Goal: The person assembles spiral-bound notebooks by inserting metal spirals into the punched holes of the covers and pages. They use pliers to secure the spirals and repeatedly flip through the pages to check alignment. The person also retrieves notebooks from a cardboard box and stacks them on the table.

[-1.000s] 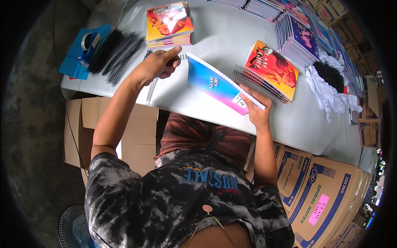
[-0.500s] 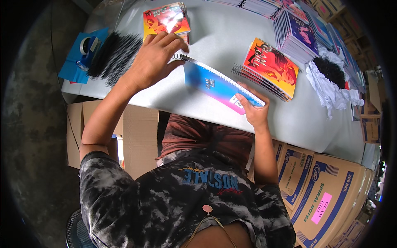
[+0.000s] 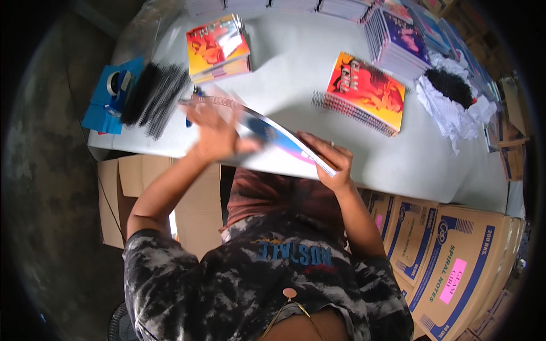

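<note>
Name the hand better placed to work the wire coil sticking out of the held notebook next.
The left hand, most likely: it is close by the coil, though blur hides whether it touches. The right hand is busy gripping the notebook at its other end, away from the coil.

Bare left hand (image 3: 216, 134): blurry, fingers spread far and left, thumb out right.
Bare left forearm (image 3: 169, 192): slants far and right from a bent elbow.
Bare right hand (image 3: 334, 165): fingers curled, gripping.
Bare right forearm (image 3: 362, 221): reaches far, leaning left.

Head-worn fisheye, looking down, near table (image 3: 290, 62)
</note>
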Motion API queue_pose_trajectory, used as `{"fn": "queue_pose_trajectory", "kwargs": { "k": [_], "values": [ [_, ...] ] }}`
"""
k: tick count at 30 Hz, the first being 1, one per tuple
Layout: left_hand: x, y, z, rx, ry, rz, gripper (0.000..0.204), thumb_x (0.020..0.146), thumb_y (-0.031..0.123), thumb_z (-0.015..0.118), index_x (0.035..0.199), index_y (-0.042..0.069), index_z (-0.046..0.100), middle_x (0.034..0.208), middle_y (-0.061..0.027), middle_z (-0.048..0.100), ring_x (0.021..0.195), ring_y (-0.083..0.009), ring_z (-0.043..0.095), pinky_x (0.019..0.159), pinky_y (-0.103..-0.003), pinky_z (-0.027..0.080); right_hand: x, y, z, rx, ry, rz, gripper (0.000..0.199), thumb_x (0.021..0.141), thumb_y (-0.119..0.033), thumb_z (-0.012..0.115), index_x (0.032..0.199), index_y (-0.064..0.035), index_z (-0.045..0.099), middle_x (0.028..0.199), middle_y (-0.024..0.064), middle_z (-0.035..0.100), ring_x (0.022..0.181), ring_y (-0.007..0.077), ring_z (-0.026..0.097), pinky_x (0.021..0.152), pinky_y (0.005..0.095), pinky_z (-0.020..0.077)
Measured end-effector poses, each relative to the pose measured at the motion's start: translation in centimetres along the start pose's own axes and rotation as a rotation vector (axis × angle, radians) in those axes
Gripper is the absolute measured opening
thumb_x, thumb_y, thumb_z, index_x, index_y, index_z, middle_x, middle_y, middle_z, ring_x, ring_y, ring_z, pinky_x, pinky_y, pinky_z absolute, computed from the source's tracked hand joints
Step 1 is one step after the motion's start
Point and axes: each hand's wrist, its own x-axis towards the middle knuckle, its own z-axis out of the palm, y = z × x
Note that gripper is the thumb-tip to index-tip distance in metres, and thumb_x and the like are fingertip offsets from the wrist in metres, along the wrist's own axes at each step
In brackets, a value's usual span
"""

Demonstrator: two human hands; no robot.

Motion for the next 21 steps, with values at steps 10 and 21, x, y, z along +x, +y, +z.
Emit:
{"fn": "queue_pose_trajectory", "kwargs": {
  "k": [10,21],
  "values": [
    [-5.2,2.0,0.1,-0.192,-0.143,-0.179,0.092,0.078,0.071,0.037,0.133,-0.003,0.033,0.137,-0.0232,0.033,0.127,-0.0496,0.017,0.1,-0.065,0.001,0.8,-0.5,0.4,0.106,-0.03,-0.066,0.033,0.072,0.0,0.065,0.106,0.0,0.063,0.102,0.0162,0.064,0.092,0.0268,0.064,0.079,0.0329,0.0513],
    [-0.2,2.7,0.4,-0.296,-0.107,-0.249,0.105,0.068,0.073,0.052,0.134,-0.004,0.027,0.131,-0.031,0.031,0.127,-0.0447,0.024,0.1,-0.061,0.014,0.3,-0.6,1.4,0.088,-0.023,-0.107,0.036,0.072,0.0,0.066,0.107,-0.0001,0.062,0.1,0.0146,0.065,0.092,0.0257,0.064,0.078,0.0327,0.0515]
  ]
}}
